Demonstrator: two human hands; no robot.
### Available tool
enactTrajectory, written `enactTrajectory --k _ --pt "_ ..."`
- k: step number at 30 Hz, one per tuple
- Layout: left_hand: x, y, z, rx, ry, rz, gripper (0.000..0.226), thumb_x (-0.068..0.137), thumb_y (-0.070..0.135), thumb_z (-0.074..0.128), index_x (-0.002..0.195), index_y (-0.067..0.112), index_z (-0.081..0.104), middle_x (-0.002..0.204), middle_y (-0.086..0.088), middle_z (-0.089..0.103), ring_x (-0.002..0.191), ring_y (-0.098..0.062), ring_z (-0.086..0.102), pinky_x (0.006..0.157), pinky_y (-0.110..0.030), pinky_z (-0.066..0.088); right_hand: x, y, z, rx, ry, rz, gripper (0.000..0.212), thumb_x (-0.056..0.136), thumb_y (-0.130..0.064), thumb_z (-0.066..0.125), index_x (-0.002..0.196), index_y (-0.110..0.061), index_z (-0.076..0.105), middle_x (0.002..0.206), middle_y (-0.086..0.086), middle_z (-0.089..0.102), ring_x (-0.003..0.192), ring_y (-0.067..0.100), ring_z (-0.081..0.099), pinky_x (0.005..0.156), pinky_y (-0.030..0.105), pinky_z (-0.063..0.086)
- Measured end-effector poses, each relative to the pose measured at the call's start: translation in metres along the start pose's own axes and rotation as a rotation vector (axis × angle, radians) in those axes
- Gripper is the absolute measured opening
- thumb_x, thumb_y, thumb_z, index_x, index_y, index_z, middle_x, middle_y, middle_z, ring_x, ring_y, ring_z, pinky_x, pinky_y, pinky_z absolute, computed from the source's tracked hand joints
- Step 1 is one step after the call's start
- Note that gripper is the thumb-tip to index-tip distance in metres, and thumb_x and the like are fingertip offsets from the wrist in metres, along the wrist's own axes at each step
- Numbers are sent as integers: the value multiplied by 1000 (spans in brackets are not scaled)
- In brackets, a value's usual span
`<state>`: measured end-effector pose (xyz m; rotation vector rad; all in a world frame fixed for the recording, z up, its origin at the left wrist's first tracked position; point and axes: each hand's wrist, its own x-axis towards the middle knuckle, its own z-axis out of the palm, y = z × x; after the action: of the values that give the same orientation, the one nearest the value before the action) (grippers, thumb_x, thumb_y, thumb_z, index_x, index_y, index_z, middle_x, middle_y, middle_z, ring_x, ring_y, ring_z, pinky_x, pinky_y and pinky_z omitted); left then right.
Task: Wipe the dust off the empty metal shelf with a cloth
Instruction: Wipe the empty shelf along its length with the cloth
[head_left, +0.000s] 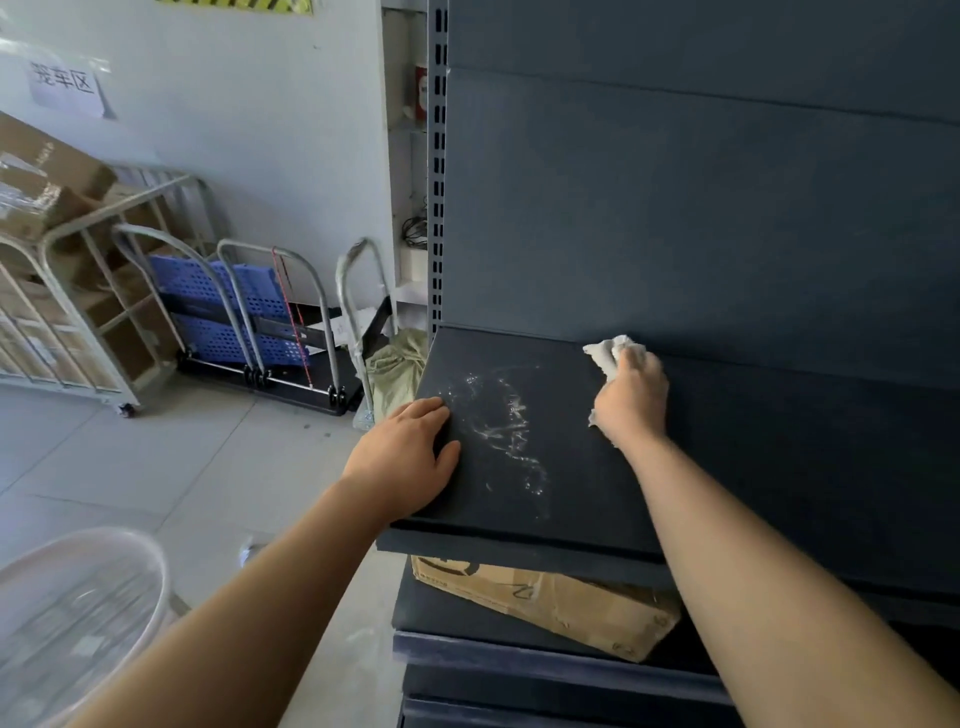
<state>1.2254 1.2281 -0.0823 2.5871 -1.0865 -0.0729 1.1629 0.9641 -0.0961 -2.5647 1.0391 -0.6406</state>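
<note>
Nearest to us, at about seven o'clock, a clear plastic tub sits on the pale floor, and at five o'clock a crumpled brown cardboard box lies on the lower tier. Just above it runs the dark blue-grey flat metal shelf, the thing we are cleaning, filling the middle and right of our view and bare of goods.

Our left hand lies flat, fingers spread and holding nothing, on the shelf's left front corner, at about eight o'clock from centre. We judge it should keep pressing there so the shelf does not rock under the strokes. Our right hand is closed around the bunched off-white cloth, pressed to the shelf near its back edge at about two o'clock.

Between the two hands a whitish streaked smear stands out on the dark metal. We judge the best stroke now is to draw the cloth forward and left across that smear in overlapping passes, with a clean fold turned down so the grit lifts off and does not spread. The rest of the surface looks dull and evenly dark; fine dust there we cannot tell.

Farther off, at ten o'clock, folded metal hand trolleys lean by the white wall.
</note>
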Motion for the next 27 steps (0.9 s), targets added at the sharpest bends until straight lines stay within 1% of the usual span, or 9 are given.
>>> enactTrajectory --k 3,9,11,14,15,17,20,23,27 --pt "2 0 2 5 17 -13 53 94 42 43 142 18 40 151 4 36 139 -16 31 111 -31 30 4 -19 12 -56 -76 -37 56 75 0 54 131 -4 45 141 15 35 124 36 39 105 33 30" --pt "1 2 4 5 41 -31 53 94 42 42 143 20 39 151 5 36 139 -15 31 112 -30 29 10 -79 44 36 -258 -327 56 83 -1 45 139 -9 43 149 16 29 135 35 31 111 31 23" --pt "0 2 5 7 50 -36 52 94 41 42 141 21 41 150 5 37 138 -15 33 112 -32 32 11 -90 45 106 -328 -393 54 86 0 44 139 -10 45 150 15 31 138 31 32 113 29 23" --pt "-5 3 4 7 65 -56 48 94 38 43 138 20 45 148 5 41 134 -17 38 108 -32 36 6 -94 33 290 -449 -432 50 87 5 41 132 -11 54 145 6 44 134 20 41 107 16 26" --pt "-7 3 4 8 71 -63 46 95 37 43 137 19 47 146 4 43 133 -18 40 106 -32 37 5 -91 26 343 -455 -424 50 86 6 40 130 -11 57 142 4 49 131 18 44 103 12 26" --pt "-10 4 3 3 83 -70 40 95 33 43 129 17 53 140 2 49 128 -20 45 103 -34 41 8 -78 14 402 -357 -396 48 84 8 42 126 -8 60 138 8 53 128 19 47 99 8 25" --pt "-13 4 2 -2 79 -73 34 95 30 42 119 14 59 132 0 55 122 -23 50 99 -38 46 12 -42 3 313 -172 -295 47 85 9 43 129 -1 55 141 15 47 130 28 44 105 18 29" --pt "-17 3 2 2 74 -69 33 95 29 41 118 14 60 130 -1 56 120 -23 51 98 -39 47 -1 -29 9 161 -154 -259 48 85 6 44 133 0 50 146 18 39 134 33 38 113 32 27" --pt "-25 2 0 13 64 -53 32 95 27 40 116 12 60 126 -2 58 118 -23 52 96 -36 47 -30 -62 21 68 -226 -371 53 86 0 45 138 -5 45 151 14 34 139 31 32 116 30 22"
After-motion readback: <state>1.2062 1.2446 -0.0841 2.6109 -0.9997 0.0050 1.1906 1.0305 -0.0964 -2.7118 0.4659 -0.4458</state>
